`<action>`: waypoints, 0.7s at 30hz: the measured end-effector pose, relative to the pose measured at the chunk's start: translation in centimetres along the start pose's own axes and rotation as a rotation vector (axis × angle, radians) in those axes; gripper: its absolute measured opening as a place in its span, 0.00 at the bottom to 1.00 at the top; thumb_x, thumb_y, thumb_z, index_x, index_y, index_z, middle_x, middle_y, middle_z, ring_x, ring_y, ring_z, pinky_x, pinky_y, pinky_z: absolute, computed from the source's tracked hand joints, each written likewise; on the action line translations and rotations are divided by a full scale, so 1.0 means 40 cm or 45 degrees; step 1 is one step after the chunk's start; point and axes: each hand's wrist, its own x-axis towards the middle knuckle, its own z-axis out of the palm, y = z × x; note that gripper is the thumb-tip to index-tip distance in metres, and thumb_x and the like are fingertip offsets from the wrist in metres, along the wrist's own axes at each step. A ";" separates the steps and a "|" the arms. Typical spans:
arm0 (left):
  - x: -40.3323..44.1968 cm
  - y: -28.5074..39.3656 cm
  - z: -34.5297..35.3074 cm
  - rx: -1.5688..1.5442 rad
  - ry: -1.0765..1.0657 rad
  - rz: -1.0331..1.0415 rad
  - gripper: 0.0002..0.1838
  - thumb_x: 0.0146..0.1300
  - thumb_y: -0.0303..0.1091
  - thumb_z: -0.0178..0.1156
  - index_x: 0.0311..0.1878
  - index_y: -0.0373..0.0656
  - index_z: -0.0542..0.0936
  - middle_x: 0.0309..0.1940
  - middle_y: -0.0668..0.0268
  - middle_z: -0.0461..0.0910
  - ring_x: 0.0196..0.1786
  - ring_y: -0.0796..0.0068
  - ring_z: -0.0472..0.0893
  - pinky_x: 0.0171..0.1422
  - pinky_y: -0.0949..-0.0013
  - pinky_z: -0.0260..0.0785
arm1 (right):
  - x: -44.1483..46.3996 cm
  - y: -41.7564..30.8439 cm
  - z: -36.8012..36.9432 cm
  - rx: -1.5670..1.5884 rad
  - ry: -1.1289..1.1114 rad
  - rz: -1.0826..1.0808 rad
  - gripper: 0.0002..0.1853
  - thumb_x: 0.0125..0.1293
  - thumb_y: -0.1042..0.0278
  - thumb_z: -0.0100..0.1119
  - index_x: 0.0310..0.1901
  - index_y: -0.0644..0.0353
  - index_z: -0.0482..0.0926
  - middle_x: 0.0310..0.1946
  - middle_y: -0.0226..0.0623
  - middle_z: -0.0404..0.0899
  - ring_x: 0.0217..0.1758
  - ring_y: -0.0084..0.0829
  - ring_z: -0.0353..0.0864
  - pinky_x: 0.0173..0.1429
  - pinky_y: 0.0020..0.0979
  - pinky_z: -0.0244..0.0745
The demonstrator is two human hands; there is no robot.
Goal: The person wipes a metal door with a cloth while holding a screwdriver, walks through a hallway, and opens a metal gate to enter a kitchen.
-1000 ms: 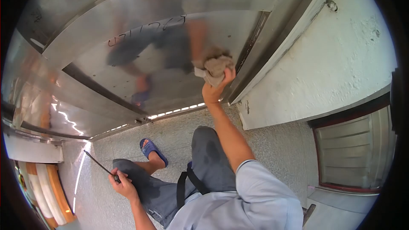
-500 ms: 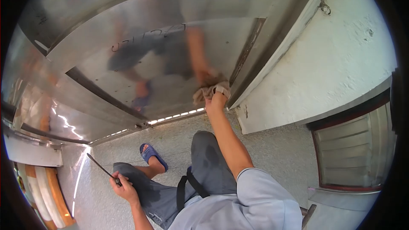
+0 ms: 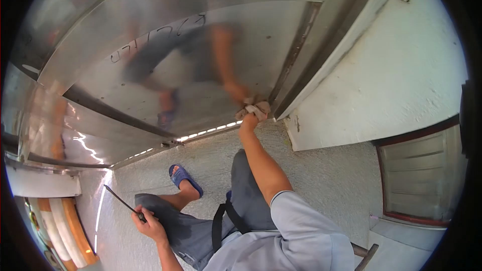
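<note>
Bunched in my right hand (image 3: 250, 120) is a beige cloth (image 3: 258, 109), pressed to the lower right corner of a shiny metal door panel (image 3: 201, 105), just above its bottom edge. The panel mirrors my arm and legs and bears dark handwritten marks (image 3: 158, 37). My left hand (image 3: 149, 223) is closed round the dark handle of a thin rod-like tool (image 3: 120, 199), near my left knee. The tool's tip points up and left, over the floor.
A white wall (image 3: 371, 85) with chipped paint stands right of the door. Further right is a red-framed panel (image 3: 419, 175). My foot in a blue slipper (image 3: 187, 180) rests on the grey floor (image 3: 321, 170). Orange and white rounded objects (image 3: 65, 231) lie at lower left.
My right hand and the cloth have moved down the panel to its bottom corner. My left hand still holds the tool in about the same place. The view has shifted slightly.
</note>
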 end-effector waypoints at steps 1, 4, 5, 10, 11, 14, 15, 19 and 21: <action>-0.001 0.002 -0.003 0.020 0.014 -0.006 0.05 0.66 0.29 0.50 0.41 0.38 0.72 0.23 0.71 0.69 0.20 0.87 0.65 0.22 0.82 0.57 | 0.013 0.040 -0.019 0.345 -0.132 0.674 0.14 0.66 0.70 0.45 0.53 0.58 0.64 0.47 0.38 0.67 0.50 0.40 0.69 0.64 0.44 0.59; -0.001 0.010 0.000 0.003 -0.005 0.026 0.05 0.66 0.29 0.50 0.40 0.38 0.72 0.23 0.70 0.69 0.20 0.87 0.66 0.21 0.82 0.56 | 0.027 0.089 -0.014 0.390 -0.176 1.217 0.10 0.68 0.66 0.37 0.46 0.59 0.66 0.38 0.35 0.71 0.40 0.40 0.73 0.58 0.51 0.65; 0.004 0.009 0.004 0.005 0.003 0.025 0.05 0.66 0.29 0.50 0.40 0.38 0.72 0.23 0.70 0.69 0.20 0.87 0.66 0.21 0.82 0.56 | 0.014 0.105 0.010 0.376 -0.203 1.273 0.11 0.69 0.65 0.36 0.45 0.59 0.67 0.37 0.35 0.71 0.39 0.40 0.74 0.57 0.55 0.66; -0.006 0.035 0.015 0.004 -0.044 -0.019 0.05 0.66 0.29 0.50 0.40 0.38 0.72 0.24 0.70 0.69 0.21 0.87 0.66 0.23 0.82 0.56 | -0.305 -0.165 0.133 0.530 -0.389 1.638 0.11 0.70 0.65 0.35 0.44 0.56 0.70 0.39 0.34 0.73 0.46 0.33 0.72 0.52 0.48 0.74; -0.003 0.034 0.014 0.012 -0.055 -0.011 0.05 0.66 0.29 0.50 0.40 0.38 0.72 0.24 0.70 0.69 0.21 0.87 0.66 0.23 0.82 0.56 | -0.331 -0.216 0.142 0.541 -0.376 1.641 0.11 0.70 0.65 0.35 0.44 0.56 0.70 0.39 0.34 0.73 0.46 0.33 0.72 0.52 0.48 0.74; 0.004 0.021 0.020 0.090 -0.046 0.049 0.05 0.66 0.28 0.50 0.41 0.38 0.72 0.25 0.70 0.69 0.23 0.87 0.66 0.24 0.82 0.57 | -0.340 -0.259 0.162 0.854 -0.413 1.772 0.12 0.71 0.63 0.36 0.51 0.53 0.67 0.50 0.36 0.68 0.53 0.36 0.68 0.54 0.46 0.74; 0.004 0.017 0.019 0.082 -0.039 0.038 0.05 0.66 0.28 0.50 0.42 0.38 0.72 0.25 0.70 0.69 0.23 0.87 0.67 0.24 0.82 0.57 | -0.308 -0.245 0.157 0.857 -0.412 1.772 0.12 0.71 0.63 0.36 0.51 0.53 0.67 0.50 0.36 0.68 0.53 0.36 0.68 0.54 0.46 0.74; -0.004 0.016 0.010 0.066 -0.015 0.009 0.06 0.66 0.28 0.50 0.43 0.38 0.72 0.26 0.70 0.69 0.24 0.86 0.67 0.24 0.82 0.58 | -0.100 -0.165 0.097 0.456 -0.150 1.615 0.11 0.70 0.65 0.35 0.49 0.53 0.67 0.49 0.37 0.67 0.49 0.38 0.67 0.45 0.37 0.74; -0.006 0.004 0.001 0.070 0.011 0.006 0.06 0.66 0.28 0.50 0.43 0.38 0.72 0.26 0.70 0.69 0.24 0.86 0.67 0.24 0.82 0.58 | 0.004 -0.108 0.052 0.257 -0.094 1.435 0.09 0.69 0.65 0.37 0.46 0.53 0.67 0.44 0.37 0.67 0.45 0.36 0.68 0.41 0.36 0.71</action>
